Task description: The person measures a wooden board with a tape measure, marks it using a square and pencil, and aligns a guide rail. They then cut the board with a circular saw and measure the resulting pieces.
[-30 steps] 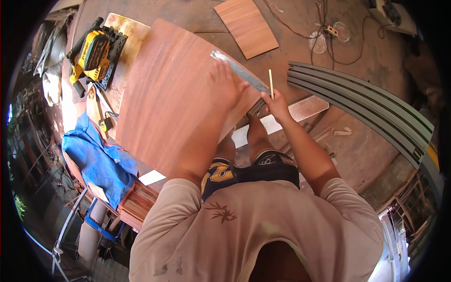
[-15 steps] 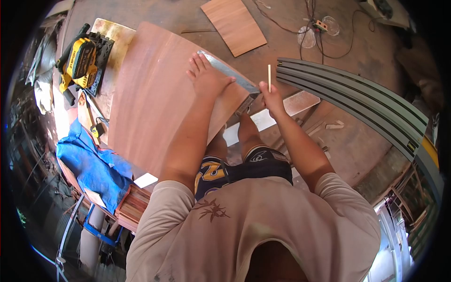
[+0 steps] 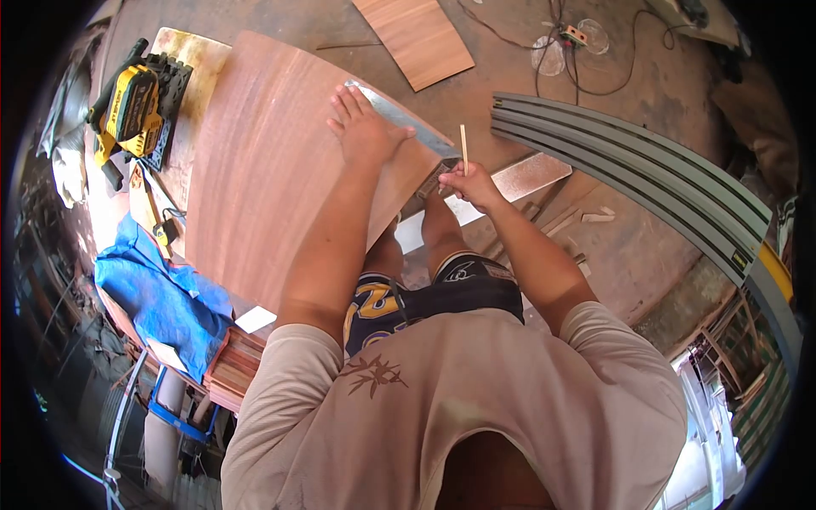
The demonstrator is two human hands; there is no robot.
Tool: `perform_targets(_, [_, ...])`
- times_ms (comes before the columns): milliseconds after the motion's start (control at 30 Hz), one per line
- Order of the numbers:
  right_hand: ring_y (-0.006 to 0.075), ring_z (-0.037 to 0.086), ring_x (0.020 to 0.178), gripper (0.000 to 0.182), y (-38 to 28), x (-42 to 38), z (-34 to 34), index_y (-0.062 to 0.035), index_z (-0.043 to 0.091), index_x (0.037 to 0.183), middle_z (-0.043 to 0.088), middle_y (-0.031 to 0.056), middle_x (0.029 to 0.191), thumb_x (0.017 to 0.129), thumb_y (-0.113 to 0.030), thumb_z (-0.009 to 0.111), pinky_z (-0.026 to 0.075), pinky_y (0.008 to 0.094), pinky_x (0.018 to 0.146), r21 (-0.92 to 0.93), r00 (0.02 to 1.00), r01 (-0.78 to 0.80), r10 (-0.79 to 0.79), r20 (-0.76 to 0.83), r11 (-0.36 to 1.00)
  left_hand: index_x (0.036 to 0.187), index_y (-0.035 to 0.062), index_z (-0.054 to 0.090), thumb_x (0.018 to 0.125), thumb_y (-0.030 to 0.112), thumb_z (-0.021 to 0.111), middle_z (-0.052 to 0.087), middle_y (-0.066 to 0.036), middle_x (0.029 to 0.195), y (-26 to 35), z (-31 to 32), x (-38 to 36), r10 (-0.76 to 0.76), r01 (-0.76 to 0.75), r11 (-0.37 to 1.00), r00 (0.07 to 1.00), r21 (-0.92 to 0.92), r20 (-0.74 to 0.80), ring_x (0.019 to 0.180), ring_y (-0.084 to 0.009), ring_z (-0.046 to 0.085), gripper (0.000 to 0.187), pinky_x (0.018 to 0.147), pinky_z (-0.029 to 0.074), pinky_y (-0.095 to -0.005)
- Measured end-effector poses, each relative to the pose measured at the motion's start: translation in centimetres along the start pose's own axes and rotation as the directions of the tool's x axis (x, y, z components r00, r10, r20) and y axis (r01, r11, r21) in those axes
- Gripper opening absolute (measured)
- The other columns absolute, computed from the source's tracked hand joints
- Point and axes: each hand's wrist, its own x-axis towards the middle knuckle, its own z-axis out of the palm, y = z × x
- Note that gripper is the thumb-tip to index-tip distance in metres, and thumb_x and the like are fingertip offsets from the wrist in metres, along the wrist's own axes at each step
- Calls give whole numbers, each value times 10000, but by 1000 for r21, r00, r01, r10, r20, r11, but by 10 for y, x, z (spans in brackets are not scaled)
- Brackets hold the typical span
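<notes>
A large reddish-brown wooden panel (image 3: 263, 153) lies at an angle in front of me. Along its right-hand edge runs a flat metal straightedge (image 3: 405, 117). My left hand (image 3: 365, 132) lies spread on the panel, with fingers and thumb over the straightedge. Past the straightedge's near end, by the panel's corner, my right hand (image 3: 478, 187) grips a light-coloured pencil (image 3: 464, 146) that points upward. The pencil's lower end is hidden in my fingers.
A yellow-and-black cordless power tool (image 3: 136, 106) and a tape measure (image 3: 167, 231) lie on the left, near a blue cloth (image 3: 161, 293). Long grey metal rails (image 3: 629, 170) extend at the right. A smaller wood board (image 3: 416, 41) and cables with a socket (image 3: 575, 36) are beyond.
My right hand has moved down and left around the panel's corner, still with the pencil. My left hand stays pressed on the straightedge. The whole view has shifted a little.
</notes>
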Motion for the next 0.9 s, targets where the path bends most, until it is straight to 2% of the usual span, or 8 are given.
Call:
perform_targets(100, [60, 470, 504, 178, -3, 0, -1, -42, 560, 836, 670, 67, 762, 842, -129, 715, 383, 190, 456, -15, 1000, -17, 17, 11, 1000, 1466, -84, 106, 634, 593, 772, 74, -261, 1550, -3, 18, -4, 40, -43, 998, 996, -34, -78, 1447, -396, 49, 1262, 1116, 157, -591])
perform_targets(233, [62, 470, 499, 181, -5, 3, -4, -42, 562, 845, 672, 70, 764, 834, -126, 722, 372, 189, 449, 0, 999, -34, 34, 37, 999, 1453, -103, 131, 635, 593, 774, 87, -285, 1538, -3, 29, -11, 70, -81, 995, 985, -66, -156, 1439, -421, 61, 1252, 1104, 165, -612])
perform_targets(333, [61, 467, 493, 178, -2, 2, -4, -42, 565, 851, 673, 74, 765, 830, -119, 724, 364, 188, 442, -4, 998, -33, 33, 46, 999, 1447, -116, 131, 647, 592, 766, 87, -295, 1534, 5, 16, -18, 64, -69, 996, 994, -61, -85, 1436, -431, 59, 1242, 1102, 150, -623])
perform_targets(633, [63, 464, 476, 165, 1, 1, -3, -40, 572, 844, 669, 75, 745, 827, -108, 721, 336, 189, 406, 91, 999, -36, 33, 35, 995, 1449, -110, 136, 642, 607, 761, 103, -273, 1540, 8, 30, -24, 61, -74, 993, 989, -93, -133, 1435, -422, 81, 1248, 1102, 161, -620])
perform_targets(700, [60, 470, 472, 143, -6, 2, -5, -19, 599, 872, 673, 78, 751, 870, -143, 671, 324, 192, 388, -107, 999, -37, 39, 25, 994, 1452, -105, 138, 645, 609, 758, 106, -265, 1542, 10, 25, -23, 45, -55, 995, 993, -81, -113, 1437, -413, 85, 1243, 1106, 166, -609])
perform_targets(800, [63, 481, 473, 184, -3, 9, -26, -1, 630, 932, 681, 75, 760, 913, -182, 604, 350, 194, 401, -173, 998, -56, 58, 8, 983, 1455, -97, 143, 649, 614, 753, 109, -256, 1545, 12, 19, -22, 28, -32, 998, 997, -47, -76, 1441, -398, 89, 1236, 1112, 179, -588])
perform_targets(833, [80, 534, 561, 321, -5, 7, -35, -3, 649, 1011, 690, 80, 829, 969, -296, 526, 428, 218, 493, -140, 999, -18, 23, 36, 990, 1457, -93, 145, 650, 617, 751, 108, -256, 1545, 13, 17, -23, 21, -23, 999, 998, -28, -59, 1443, -390, 89, 1233, 1115, 186, -577])
perform_targets(900, [89, 550, 617, 391, -9, 5, -40, -6, 649, 1030, 691, 84, 874, 985, -355, 477, 449, 232, 552, -69, 996, 77, -80, -47, 995, 1459, -88, 146, 650, 617, 751, 107, -251, 1547, 16, 12, -24, 6, -6, 1000, 999, 0, -42, 1444, -385, 89, 1232, 1117, 188, -568])
